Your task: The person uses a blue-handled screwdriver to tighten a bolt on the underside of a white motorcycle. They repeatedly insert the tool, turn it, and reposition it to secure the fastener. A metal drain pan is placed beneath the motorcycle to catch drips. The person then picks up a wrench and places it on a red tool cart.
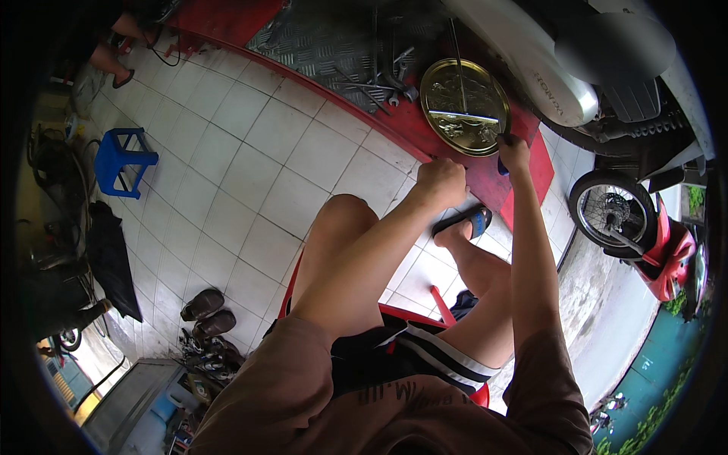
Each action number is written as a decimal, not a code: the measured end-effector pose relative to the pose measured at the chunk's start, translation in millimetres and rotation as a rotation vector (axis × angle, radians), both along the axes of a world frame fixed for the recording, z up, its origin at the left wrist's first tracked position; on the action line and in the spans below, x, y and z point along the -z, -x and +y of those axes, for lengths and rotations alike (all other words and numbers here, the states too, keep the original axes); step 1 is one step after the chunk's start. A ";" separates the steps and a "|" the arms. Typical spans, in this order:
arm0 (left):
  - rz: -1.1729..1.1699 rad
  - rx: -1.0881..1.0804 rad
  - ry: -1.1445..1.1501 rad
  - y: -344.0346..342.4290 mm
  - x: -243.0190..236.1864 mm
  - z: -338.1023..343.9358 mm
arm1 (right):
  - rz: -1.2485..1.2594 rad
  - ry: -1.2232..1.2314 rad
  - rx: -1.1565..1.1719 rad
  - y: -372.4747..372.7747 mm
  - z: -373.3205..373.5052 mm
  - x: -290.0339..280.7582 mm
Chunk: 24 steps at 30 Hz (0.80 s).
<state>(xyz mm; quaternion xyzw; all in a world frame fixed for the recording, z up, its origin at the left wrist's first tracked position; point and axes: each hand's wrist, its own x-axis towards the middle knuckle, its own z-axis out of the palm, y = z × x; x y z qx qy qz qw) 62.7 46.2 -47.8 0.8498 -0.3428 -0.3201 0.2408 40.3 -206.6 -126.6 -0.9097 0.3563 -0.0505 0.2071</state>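
My left hand (442,182) is closed in a fist just in front of a round gold-coloured tray (436,136); whatever it may hold is hidden. At the tray's right rim, my right hand (516,154) is closed around a slim tool with a blue handle end (502,165); its exact kind cannot be made out. A T-handle wrench (462,117) lies across the tray, its long shaft pointing away from me. The tray rests on a red platform (425,129) beside a silver motorbike (546,68).
Several metal wrenches (393,98) lie on the platform's tread plate (318,57). A blue stool (125,159) and brown shoes (203,305) are on the tiled floor to the left. A red motorbike (663,258) stands at the right. Another person's foot (121,76) shows at upper left.
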 end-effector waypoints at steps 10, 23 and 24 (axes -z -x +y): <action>0.011 -0.022 0.044 -6.2 3.3 2.0 | 0.050 0.233 -0.098 -52.7 -8.4 25.3; 0.014 -0.041 0.056 -12.0 7.0 3.9 | 0.203 0.151 -0.179 -128.8 86.3 -13.9; 0.016 -0.036 0.061 -11.9 5.6 3.7 | 0.214 0.160 -0.151 -126.2 81.1 -11.8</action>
